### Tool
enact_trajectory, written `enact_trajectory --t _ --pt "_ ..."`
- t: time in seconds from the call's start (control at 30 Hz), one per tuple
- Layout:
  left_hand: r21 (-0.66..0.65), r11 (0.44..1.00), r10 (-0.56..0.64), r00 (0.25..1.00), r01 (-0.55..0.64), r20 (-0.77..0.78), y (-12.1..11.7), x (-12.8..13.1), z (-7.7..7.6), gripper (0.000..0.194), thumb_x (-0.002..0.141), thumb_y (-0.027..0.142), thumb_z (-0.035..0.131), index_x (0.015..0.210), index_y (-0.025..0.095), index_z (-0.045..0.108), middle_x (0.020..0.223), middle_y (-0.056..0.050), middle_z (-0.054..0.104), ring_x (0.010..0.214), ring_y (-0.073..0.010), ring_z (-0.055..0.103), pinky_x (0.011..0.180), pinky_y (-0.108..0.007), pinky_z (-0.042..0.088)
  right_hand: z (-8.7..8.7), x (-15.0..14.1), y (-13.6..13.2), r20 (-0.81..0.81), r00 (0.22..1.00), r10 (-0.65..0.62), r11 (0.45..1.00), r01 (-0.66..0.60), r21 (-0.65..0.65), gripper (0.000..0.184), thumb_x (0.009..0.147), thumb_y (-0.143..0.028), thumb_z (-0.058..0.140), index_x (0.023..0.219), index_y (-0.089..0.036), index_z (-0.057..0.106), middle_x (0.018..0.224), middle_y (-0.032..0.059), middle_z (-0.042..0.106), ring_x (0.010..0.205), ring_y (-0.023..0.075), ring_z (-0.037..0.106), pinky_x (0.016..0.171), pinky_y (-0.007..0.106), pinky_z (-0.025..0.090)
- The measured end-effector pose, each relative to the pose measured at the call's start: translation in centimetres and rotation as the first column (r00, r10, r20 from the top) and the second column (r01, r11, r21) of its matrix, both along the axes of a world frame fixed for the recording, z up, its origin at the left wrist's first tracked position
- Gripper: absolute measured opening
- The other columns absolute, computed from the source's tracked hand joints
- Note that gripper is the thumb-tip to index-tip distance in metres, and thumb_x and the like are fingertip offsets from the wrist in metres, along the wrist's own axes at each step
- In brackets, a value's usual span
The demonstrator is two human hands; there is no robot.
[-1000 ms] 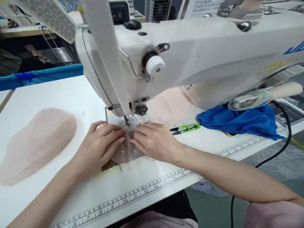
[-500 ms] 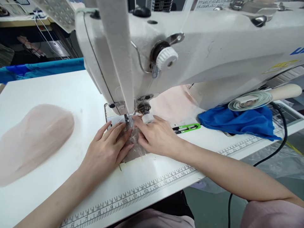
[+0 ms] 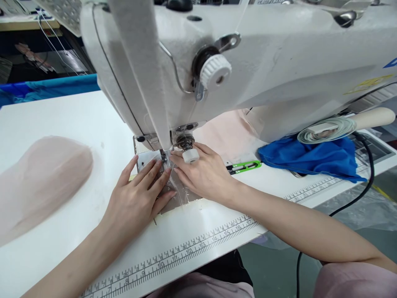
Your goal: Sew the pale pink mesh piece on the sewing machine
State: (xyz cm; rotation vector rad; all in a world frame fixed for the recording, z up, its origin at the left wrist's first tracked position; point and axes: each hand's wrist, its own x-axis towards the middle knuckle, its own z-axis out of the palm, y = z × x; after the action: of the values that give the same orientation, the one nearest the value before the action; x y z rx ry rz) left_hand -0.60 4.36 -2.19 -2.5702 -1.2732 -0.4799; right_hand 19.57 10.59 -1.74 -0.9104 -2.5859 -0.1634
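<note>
My left hand point(image 3: 139, 188) lies with its fingers spread on the sewing machine's bed, fingertips just left of the presser foot point(image 3: 163, 155). From the other side, my right hand point(image 3: 206, 171) rests with fingers stretched toward the foot; a white knob hides part of them. Between the hands is a shiny, see-through strip point(image 3: 175, 188) running toward the foot; whether it is sheer cloth or plastic, I cannot tell. The white sewing machine point(image 3: 248, 66) stands over both hands. Right of my right hand lies a green-handled pair of thread snips point(image 3: 246, 166).
A sheer pale pink cloth piece point(image 3: 52, 178) lies on the white table point(image 3: 102, 114) at left. More pink fabric point(image 3: 226, 130) sits behind my right hand. At right are a blue cloth point(image 3: 310, 159) and a coiled tape point(image 3: 327, 130). A ruler scale point(image 3: 173, 260) lines the front edge.
My right hand has shifted slightly forward, its fingers now flatter beside the presser foot. My left hand keeps nearly the same place. The view has tilted and moved a little.
</note>
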Motion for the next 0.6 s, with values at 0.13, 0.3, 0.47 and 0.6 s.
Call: enact_trajectory --t 0.13,0.3,0.47,0.6 --pt "-0.019 1.0 0.01 1.0 -0.009 0.016 -0.05 -0.05 -0.09 0.043 0.096 0.038 0.054 0.131 0.013 0.059 0.129 -0.016 0.066 0.126 -0.0309 0.057 0.119 -0.057 0.029 -0.07 0.06 -0.01 0.022 1.0 -0.01 1.0 0.01 0.0 0.028 0.098 -0.018 0.045 0.112 -0.011 0.068 0.122 0.0097 0.07 0.11 0.0237 0.062 0.102 0.042 0.044" --pt "0.004 1.0 0.015 0.999 -0.015 0.04 -0.04 -0.04 -0.11 0.044 0.097 0.04 0.052 0.13 0.012 0.06 0.128 -0.018 0.065 0.125 -0.0315 0.059 0.117 -0.057 0.031 -0.12 0.05 -0.02 0.01 1.0 -0.011 1.0 0.011 0.008 0.026 0.097 -0.019 0.047 0.111 -0.013 0.069 0.12 0.0089 0.072 0.107 0.0225 0.064 0.104 0.043 0.043" --pt "0.021 1.0 0.018 1.0 -0.018 0.009 -0.02 -0.01 -0.19 0.044 0.098 0.04 0.049 0.128 0.009 0.061 0.129 -0.019 0.064 0.124 -0.0314 0.06 0.116 -0.057 0.032 -0.13 -0.06 -0.14 0.023 1.0 -0.019 1.0 0.019 0.014 0.026 0.097 -0.019 0.047 0.109 -0.013 0.07 0.118 0.0095 0.072 0.111 0.0234 0.063 0.105 0.042 0.042" --pt "0.015 1.0 0.022 1.0 -0.022 -0.005 -0.15 -0.33 -0.08 0.048 0.098 0.042 0.049 0.132 0.009 0.058 0.131 -0.019 0.063 0.126 -0.0318 0.058 0.116 -0.058 0.032 -0.22 -0.02 -0.18 0.032 0.999 -0.009 1.0 0.009 0.006 0.027 0.097 -0.019 0.046 0.11 -0.012 0.069 0.114 0.0105 0.073 0.111 0.0235 0.062 0.104 0.043 0.042"
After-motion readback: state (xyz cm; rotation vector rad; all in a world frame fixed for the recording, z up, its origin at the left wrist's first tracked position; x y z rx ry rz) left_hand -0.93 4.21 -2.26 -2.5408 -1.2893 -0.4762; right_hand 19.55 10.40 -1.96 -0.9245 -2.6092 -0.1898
